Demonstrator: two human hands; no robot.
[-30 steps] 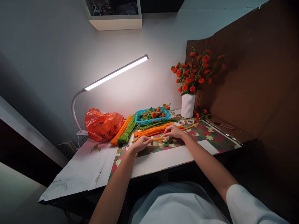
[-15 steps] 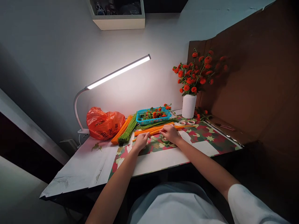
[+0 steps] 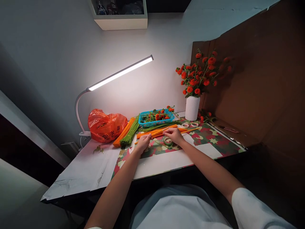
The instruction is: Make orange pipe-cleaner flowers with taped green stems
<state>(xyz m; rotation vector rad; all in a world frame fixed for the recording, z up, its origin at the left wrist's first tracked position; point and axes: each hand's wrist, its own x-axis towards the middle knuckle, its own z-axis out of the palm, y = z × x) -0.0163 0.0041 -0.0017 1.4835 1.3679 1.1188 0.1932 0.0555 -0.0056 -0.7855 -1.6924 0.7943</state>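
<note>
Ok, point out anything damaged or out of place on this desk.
The white desktop looks worn at the left: dark scuffs break its otherwise plain finish. A few red-orange flowers lie beside the white vase instead of standing in it.

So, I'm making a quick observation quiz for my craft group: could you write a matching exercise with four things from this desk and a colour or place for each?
1. Vase
2. Plastic bag
3. Basket
4. Green roll

A. Blue, open-topped
B. Close by the right hand
C. White, ribbed, upright
D. Orange, with dark printing

Right pairs: 1-C, 2-D, 3-A, 4-B
</note>
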